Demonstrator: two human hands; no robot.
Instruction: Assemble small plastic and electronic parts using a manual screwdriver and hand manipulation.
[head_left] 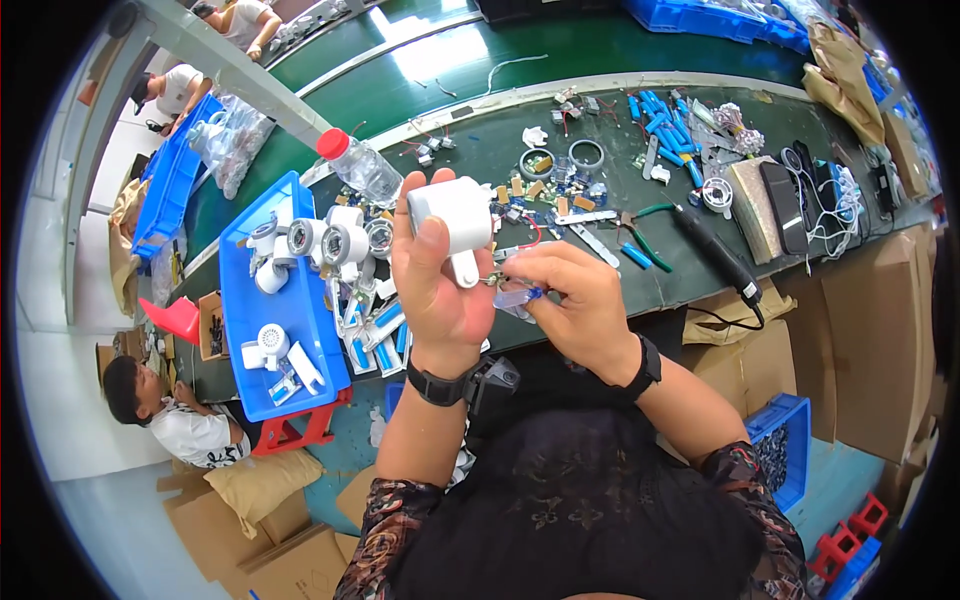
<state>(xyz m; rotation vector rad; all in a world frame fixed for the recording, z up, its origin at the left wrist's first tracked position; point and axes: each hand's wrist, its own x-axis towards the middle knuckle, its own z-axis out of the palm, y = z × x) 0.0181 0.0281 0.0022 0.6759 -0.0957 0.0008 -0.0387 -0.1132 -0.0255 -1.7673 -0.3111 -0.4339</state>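
Observation:
My left hand [440, 318] is raised over the bench edge, its fingers wrapped round a white round plastic housing [455, 215] with a short neck pointing down toward me. Close beside that neck, my right hand [578, 300] pinches a small translucent blue-tinted plastic piece [515, 298] between thumb and fingers. A tiny metallic bit shows between the two hands, too small to name. Beyond the hands lie small circuit boards and tan blocks [520, 195]. Left of my left hand are several white round housings [345, 243] with dark open faces.
A blue tray [245, 315] with white parts stands left. A red-capped clear bottle [365, 170] lies behind it. Rightward are blue battery cells [655, 122], green-handled pliers [640, 235], a black electric screwdriver [720, 255] and cables [838, 205]. Other people sit at left.

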